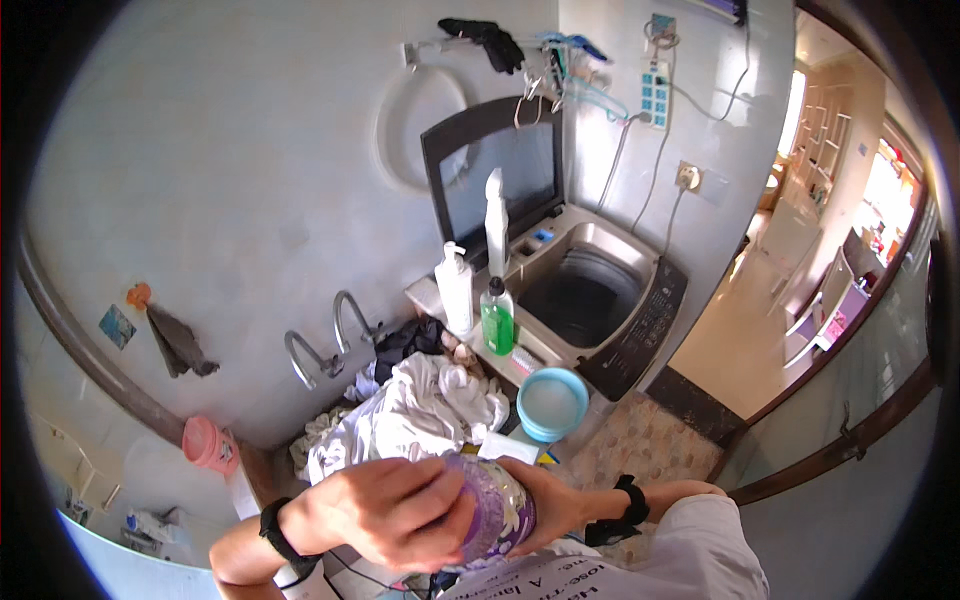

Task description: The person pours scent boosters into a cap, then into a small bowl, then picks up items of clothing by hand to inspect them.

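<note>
Largest is the tan top-loading washing machine with a black control panel (pixel 648 325); its dark-framed glass lid (pixel 520 165) stands raised near the wall, leaving the drum accessible from above. Left of it, beneath two curved metal taps (pixel 330 366), lies a heap of crumpled white fabric laundry (pixel 430 405), probably gathered there for being within easy reach of the water.

Nearer the person, a round light-blue basin (pixel 540 433) sits upright just beside the laundry, its mouth facing up.

The round purple container with a pale floral pattern (pixel 508 505) is in front of the person's torso, between both hands. The left hand (pixel 400 515) has its fingers bent around the upper left of it, a partly closed grip that seems to steady that end. The right hand (pixel 548 497) cups the opposite side, its grip spread about as wide as the curved wall; its fingertips are hidden, so their exact hold I cannot tell. Such opposed support likely keeps a bulky, smooth shape from slipping.

Smallest are the slim white bottle (pixel 497 225), white pump bottle (pixel 455 292) and clear green bottle with a black cap (pixel 497 322), grouped upright beside the drum, presumably for handy reach.
</note>
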